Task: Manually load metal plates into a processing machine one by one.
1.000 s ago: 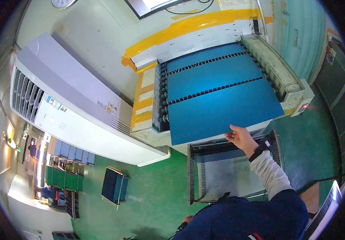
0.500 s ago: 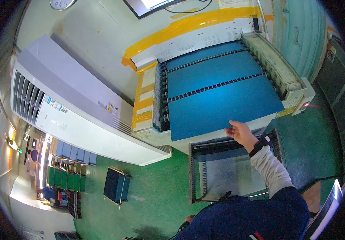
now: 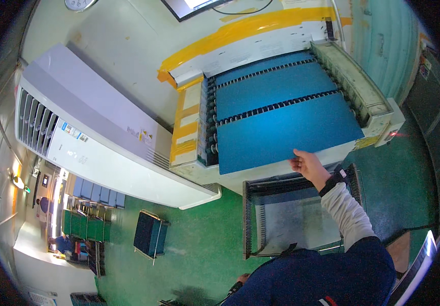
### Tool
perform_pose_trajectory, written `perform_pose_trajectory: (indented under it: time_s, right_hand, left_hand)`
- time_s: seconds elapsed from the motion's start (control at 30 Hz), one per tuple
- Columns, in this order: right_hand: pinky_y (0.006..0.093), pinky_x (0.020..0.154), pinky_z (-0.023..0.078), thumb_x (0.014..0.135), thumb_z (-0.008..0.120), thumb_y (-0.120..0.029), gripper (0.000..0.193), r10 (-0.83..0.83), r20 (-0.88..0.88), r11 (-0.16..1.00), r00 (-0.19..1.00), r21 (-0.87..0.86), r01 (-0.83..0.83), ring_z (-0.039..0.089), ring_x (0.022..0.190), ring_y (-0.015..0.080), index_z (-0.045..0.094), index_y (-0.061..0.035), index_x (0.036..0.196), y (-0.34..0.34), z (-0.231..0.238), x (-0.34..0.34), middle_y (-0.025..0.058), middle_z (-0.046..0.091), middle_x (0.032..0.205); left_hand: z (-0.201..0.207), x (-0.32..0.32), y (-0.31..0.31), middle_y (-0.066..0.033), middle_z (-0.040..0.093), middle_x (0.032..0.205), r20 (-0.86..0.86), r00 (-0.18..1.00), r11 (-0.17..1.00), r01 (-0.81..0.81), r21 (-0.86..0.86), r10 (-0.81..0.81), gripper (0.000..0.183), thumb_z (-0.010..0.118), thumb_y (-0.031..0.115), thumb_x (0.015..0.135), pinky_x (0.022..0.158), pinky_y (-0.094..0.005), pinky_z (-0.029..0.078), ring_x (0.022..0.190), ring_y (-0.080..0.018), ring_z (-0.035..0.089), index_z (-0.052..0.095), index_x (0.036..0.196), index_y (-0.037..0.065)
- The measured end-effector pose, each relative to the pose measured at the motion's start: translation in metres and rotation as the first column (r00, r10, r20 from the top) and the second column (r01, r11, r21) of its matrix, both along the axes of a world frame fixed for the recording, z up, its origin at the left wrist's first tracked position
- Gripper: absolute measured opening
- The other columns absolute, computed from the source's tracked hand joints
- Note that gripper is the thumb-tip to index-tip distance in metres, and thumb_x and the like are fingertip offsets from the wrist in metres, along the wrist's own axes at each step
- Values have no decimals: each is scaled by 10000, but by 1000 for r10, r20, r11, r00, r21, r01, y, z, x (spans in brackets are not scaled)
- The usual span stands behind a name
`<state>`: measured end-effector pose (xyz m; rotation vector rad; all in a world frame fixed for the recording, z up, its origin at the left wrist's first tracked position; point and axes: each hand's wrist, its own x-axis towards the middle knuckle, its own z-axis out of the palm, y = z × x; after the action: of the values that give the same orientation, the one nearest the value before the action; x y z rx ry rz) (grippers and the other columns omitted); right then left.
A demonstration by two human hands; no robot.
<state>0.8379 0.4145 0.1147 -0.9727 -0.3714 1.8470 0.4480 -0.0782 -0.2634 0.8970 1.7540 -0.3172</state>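
My right hand (image 3: 309, 169) is at the near edge of a flat blue panel (image 3: 286, 132). The thumb lies at the top of that edge, and the other fingers curl below it. The panel rests on the roller conveyor (image 3: 212, 145). Farther in, a second blue panel (image 3: 276, 92) and part of a third (image 3: 266, 67) lie in line, with dark rollers showing in the gaps. Only a small part of my left hand (image 3: 243, 278) shows low in the picture, beside my body; its fingers are not clear.
Below the conveyor's front end stands a dark slotted rack (image 3: 248, 219). A white air conditioner (image 3: 123, 158) lines the left side. A cart of dark panels (image 3: 150, 234) stands on the green floor. A person (image 3: 61, 245) is far left. A screen (image 3: 192, 7) hangs above.
The blue panels have shifted slightly away from me along the rollers. My right hand has stayed at the near panel's edge, moving a little forward with it.
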Motion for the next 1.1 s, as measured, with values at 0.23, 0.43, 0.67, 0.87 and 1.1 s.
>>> perform_pose_trajectory:
  time_s: [0.23,0.43,0.67,0.87,1.1]
  right_hand:
    - [331,590,476,830,611,-249,210,47,-14,999,999,-16,-47,570,640,210,532,-53,839,8,-7,0,138,616,783]
    - [322,591,477,841,597,-249,209,21,-44,999,999,-25,-22,569,637,204,530,-51,836,4,-1,-4,138,619,787]
    - [297,615,479,863,565,-296,266,118,12,991,993,54,-119,590,696,186,574,-30,860,6,-2,2,113,635,836]
    - [274,565,489,892,507,-325,338,200,60,980,978,-6,-200,582,607,153,595,-1,917,10,5,2,95,642,806]
    - [283,624,475,879,531,-334,326,215,2,976,977,21,-215,584,677,149,601,-20,934,8,9,-1,68,634,811]
  left_hand:
    - [30,3,6,-97,499,1275,90,985,989,-147,-21,148,567,457,534,844,965,-359,372,1150,-286,476,513,1234,127]
    - [111,22,32,-101,492,1283,47,961,962,271,29,-272,552,426,512,855,997,-355,338,1179,-291,450,512,1236,122]
    - [97,21,26,-106,496,1280,34,999,1000,-23,16,22,526,423,484,867,998,-356,343,1180,-292,453,511,1241,124]
    - [34,10,3,-94,523,1254,33,976,972,-217,89,215,510,486,460,860,955,-350,389,1155,-285,486,530,1220,101]
    - [14,4,-7,-103,553,1214,56,976,973,-216,85,212,554,491,495,843,957,-345,386,1135,-265,506,538,1205,78]
